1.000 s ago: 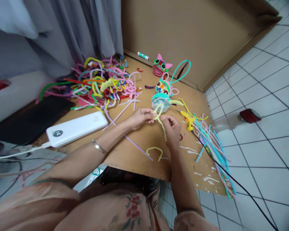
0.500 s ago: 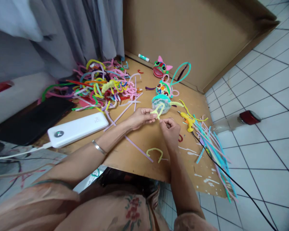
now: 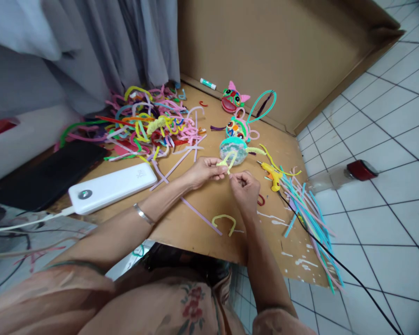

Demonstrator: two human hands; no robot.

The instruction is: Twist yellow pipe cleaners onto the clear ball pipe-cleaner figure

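A pale yellow pipe cleaner (image 3: 233, 158), bent into a loop, is pinched between the thumb and fingers of my left hand (image 3: 209, 171). My right hand (image 3: 245, 185) pinches the lower end of the same pipe cleaner with curled fingers. Just beyond the loop lies a turquoise-rimmed round piece (image 3: 233, 145) with a greyish fuzzy face. Behind it sits a colourful animal-face ornament (image 3: 238, 128) with pink loop ears, and farther back another face (image 3: 232, 100) with pink pointed ears. Nearer to me, a curved yellow pipe cleaner (image 3: 224, 218) rests on the table.
A yellow glue gun (image 3: 273, 177) lies right of my hands, its black cord trailing over loose pipe cleaners (image 3: 309, 218). To the left are a tangled pipe-cleaner heap (image 3: 153, 121), a white power bank (image 3: 113, 187) and a black flat object (image 3: 52, 174). A glue stick (image 3: 208, 83) lies at the back.
My right hand has shifted very slightly left and down, still at the end of the yellow pipe cleaner. My left hand keeps its hold; the things on the table have not moved.
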